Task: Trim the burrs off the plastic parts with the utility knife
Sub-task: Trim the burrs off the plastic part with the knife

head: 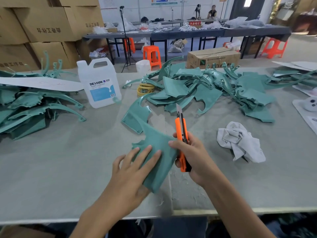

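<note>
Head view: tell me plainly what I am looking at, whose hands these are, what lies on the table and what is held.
No machine here. A person wears the camera on the head, so you look down at their own two hands. The left hand presses flat on a teal plastic part on the grey table. The right hand grips an orange utility knife, blade out, pointing away. More teal parts are heaped behind and at the left. A white jug and a crumpled rag lie there too.

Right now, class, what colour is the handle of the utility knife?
Orange with a black slider strip, on the utility knife in the right hand; head view.
</note>
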`<state>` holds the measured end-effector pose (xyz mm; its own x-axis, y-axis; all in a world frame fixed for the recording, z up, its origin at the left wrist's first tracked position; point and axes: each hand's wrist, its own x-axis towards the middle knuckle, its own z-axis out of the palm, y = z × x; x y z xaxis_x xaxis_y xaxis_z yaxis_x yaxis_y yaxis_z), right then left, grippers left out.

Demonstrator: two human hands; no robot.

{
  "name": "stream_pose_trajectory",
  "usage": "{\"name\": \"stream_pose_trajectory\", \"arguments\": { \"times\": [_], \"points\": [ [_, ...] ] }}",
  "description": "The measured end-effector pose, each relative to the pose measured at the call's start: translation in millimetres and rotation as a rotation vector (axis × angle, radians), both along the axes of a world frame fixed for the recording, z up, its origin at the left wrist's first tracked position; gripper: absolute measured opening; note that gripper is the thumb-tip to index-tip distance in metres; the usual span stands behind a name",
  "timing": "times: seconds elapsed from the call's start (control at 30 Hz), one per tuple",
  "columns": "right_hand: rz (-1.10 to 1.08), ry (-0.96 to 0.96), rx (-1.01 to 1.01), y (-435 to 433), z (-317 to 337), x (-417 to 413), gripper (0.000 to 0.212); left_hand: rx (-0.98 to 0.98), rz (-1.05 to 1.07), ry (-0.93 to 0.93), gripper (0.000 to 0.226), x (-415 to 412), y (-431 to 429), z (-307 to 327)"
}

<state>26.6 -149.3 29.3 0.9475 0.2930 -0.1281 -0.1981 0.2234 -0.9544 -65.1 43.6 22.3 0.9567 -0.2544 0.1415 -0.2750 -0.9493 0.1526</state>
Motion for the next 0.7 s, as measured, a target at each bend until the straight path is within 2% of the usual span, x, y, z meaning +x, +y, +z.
{"name": "stream_pose_trajectory", "arguments": {
  "times": [0.07,0.13,0.2,0.27,0.37,0.5,0.7],
  "points": [
    [-0.041,-0.021,-0.019,4.1,-8.6,-7.2,0.032,-0.038,0.009,0.242,0.116,0.0,3.5,-7.9],
    [-0.018,-0.036,-0.04,12.0,-17.6,-17.5,0.039,-0.135,0.066,0.291,0.116,1.8,-0.8,-13.6],
    [0.035,-0.029,-0.057,20.2,-23.3,-27.7,0.044,-0.235,0.147,0.224,0.108,4.7,-7.9,-19.4],
    [0.092,-0.017,-0.047,25.6,-25.4,-35.2,0.04,-0.314,0.204,0.068,0.095,8.7,-12.7,-26.4],
    [0.132,-0.022,-0.045,27.0,-21.9,-41.2,0.03,-0.558,0.384,-0.084,0.069,14.5,-13.8,-38.3],
    [0.064,-0.169,-0.284,17.7,-25.0,-44.4,0.024,-0.67,0.51,-0.189,0.036,22.2,-15.4,-47.3],
    [0.082,-0.282,-0.41,7.8,-38.3,-50.7,0.013,-0.68,0.419,-0.157,0.038,30.2,-9.5,-47.9]
  ]
}}
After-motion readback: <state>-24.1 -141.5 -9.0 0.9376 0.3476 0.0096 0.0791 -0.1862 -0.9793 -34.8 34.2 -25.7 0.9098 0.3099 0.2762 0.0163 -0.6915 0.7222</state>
